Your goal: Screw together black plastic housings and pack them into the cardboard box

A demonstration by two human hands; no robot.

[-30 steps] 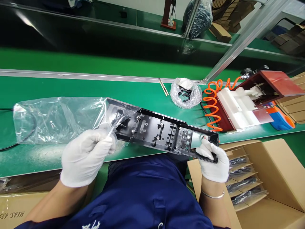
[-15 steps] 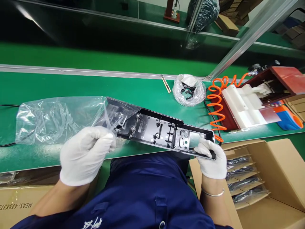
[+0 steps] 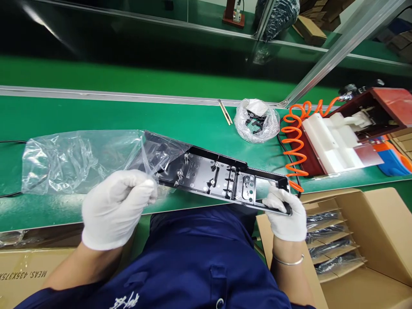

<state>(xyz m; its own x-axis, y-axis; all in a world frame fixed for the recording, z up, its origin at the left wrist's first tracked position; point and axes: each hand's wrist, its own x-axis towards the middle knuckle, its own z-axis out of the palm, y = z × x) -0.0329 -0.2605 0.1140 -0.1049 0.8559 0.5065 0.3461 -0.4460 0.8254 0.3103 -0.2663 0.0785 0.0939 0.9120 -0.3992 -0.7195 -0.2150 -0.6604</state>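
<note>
A long black plastic housing (image 3: 206, 176), its ribbed inside facing up, slants across the front of the green bench. Its left end sits within a clear plastic bag (image 3: 80, 154), while the rest is bare. My left hand (image 3: 117, 206), in a white glove, pinches the bag's edge near its mouth. At the housing's narrow right end my right hand (image 3: 286, 214), also gloved, is closed around the frame, with fingers through the rectangular opening there. The bag's far left part lies crumpled and flat over the bench.
A clear bag of small black parts (image 3: 257, 122) lies beside tweezers (image 3: 225, 112). An orange coiled hose (image 3: 293, 146) runs to a red-and-white fixture (image 3: 337, 137). At lower right stands an open carton (image 3: 380, 240) with several bagged pieces between dividers; another carton (image 3: 25, 274) is lower left.
Both hands, the housing and the bag hold nearly the same position. The view has shifted very slightly, moving the background a little to the right.
</note>
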